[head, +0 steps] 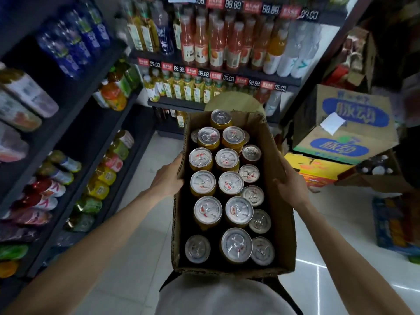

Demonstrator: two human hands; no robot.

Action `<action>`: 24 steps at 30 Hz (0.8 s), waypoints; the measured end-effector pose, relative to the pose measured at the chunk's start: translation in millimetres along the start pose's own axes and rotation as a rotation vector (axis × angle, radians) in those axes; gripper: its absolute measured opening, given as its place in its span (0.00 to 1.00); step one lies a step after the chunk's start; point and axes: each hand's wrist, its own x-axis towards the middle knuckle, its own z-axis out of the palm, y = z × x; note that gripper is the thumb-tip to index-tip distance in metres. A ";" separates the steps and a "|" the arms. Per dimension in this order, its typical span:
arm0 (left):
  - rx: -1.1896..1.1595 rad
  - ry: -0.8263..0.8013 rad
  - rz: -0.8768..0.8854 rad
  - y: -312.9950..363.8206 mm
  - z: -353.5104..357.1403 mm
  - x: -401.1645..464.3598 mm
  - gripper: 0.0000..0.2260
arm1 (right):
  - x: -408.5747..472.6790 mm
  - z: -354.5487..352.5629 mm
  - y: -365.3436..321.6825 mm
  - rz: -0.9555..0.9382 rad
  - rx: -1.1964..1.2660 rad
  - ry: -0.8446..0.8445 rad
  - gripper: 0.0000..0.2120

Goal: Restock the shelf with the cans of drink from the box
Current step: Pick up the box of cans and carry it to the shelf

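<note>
I carry an open brown cardboard box (280, 214) in front of my body, above the floor. Several yellow drink cans (228, 159) with silver tops stand upright inside it, in rows. My left hand (167, 176) grips the box's left wall, thumb at the rim. On the opposite wall my right hand (289, 180) holds the box, with the thumb curled over the edge. The dark shelf (175, 105) straight ahead holds rows of bottled drinks.
A second dark shelf unit (75, 142) full of bottles runs along the left. Stacked cartons, a blue-printed one (347, 126) on a yellow one (318, 169), stand at the right, with a blue crate (393, 226) beside them. Pale tiled floor (141, 251) lies below.
</note>
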 end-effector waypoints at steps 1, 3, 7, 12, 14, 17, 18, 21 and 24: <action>0.002 0.008 -0.001 3.5 -8.7 14.0 0.39 | 15.1 -2.1 -5.2 -0.016 0.008 0.006 0.37; -0.004 0.027 0.004 11.4 -23.8 39.6 0.40 | 46.9 -6.9 -15.9 -0.037 0.018 -0.008 0.38; 0.039 0.086 -0.036 32.6 -44.6 87.2 0.39 | 122.0 -15.6 -30.0 -0.091 -0.025 0.004 0.38; -0.058 0.187 -0.160 58.9 -49.0 137.8 0.40 | 225.1 -31.0 -43.5 -0.213 -0.041 -0.081 0.37; -0.092 0.236 -0.245 73.3 -43.4 155.5 0.40 | 268.4 -36.2 -45.9 -0.274 -0.038 -0.146 0.37; -0.164 0.295 -0.349 100.2 -30.7 175.2 0.39 | 330.4 -47.1 -49.4 -0.424 -0.104 -0.226 0.36; -0.192 0.314 -0.361 108.8 -25.6 180.8 0.38 | 349.6 -50.3 -51.5 -0.481 -0.118 -0.263 0.36; -0.257 0.380 -0.427 133.0 -10.7 193.1 0.38 | 400.9 -54.8 -59.2 -0.588 -0.162 -0.397 0.36; -0.324 0.440 -0.519 158.2 2.9 206.3 0.36 | 441.1 -53.4 -69.1 -0.665 -0.186 -0.473 0.36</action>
